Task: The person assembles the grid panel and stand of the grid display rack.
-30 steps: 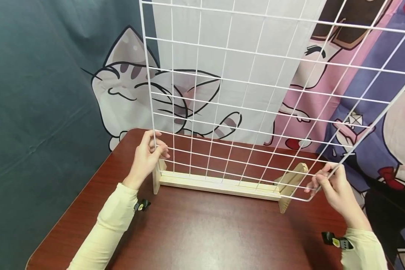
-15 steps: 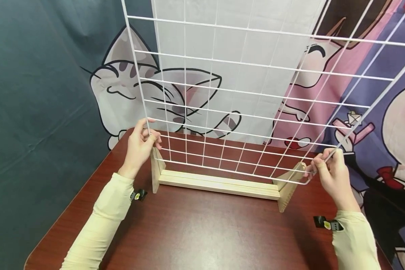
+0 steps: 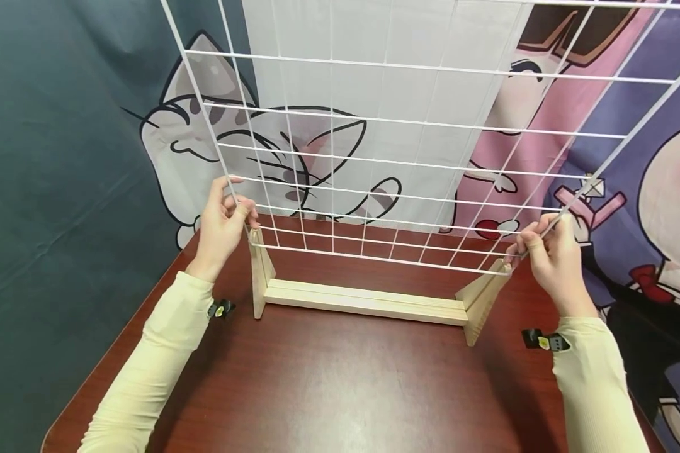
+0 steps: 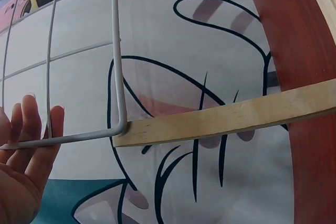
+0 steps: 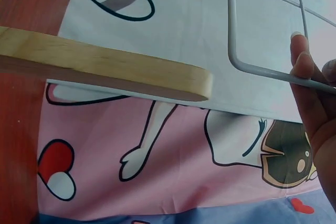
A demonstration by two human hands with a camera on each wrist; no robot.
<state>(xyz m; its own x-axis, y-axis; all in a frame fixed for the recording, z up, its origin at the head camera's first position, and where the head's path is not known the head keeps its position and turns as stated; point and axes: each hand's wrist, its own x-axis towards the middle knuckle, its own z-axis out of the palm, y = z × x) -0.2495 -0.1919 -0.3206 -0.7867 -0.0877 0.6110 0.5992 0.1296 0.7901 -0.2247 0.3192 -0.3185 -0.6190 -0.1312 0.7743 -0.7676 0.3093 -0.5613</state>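
Both hands hold a white wire grid panel (image 3: 362, 257) upright by its side rods, close to its lower corners. My left hand (image 3: 221, 226) pinches the left rod, and my right hand (image 3: 555, 261) grips the right one. Below stands a pale wooden stand (image 3: 362, 301) with a grooved crossbar and two side uprights. The panel's bottom rod is above the crossbar, around the height of the upright tops. In the left wrist view, a panel corner meets the tip of the left upright (image 4: 226, 115). The right wrist view shows a gap between the panel corner and the right upright (image 5: 131, 69).
The stand is on a reddish-brown table (image 3: 328, 384). Behind it hangs a curtain (image 3: 402, 94) printed with a cartoon cat and other figures. Dark green cloth (image 3: 62, 189) hangs at the left. The panel's top runs out of the head view.
Both hands have raised the grid panel and shifted it left. Its bottom rod, earlier at the stand's crossbar, is now well above it. The stand has stayed in place.
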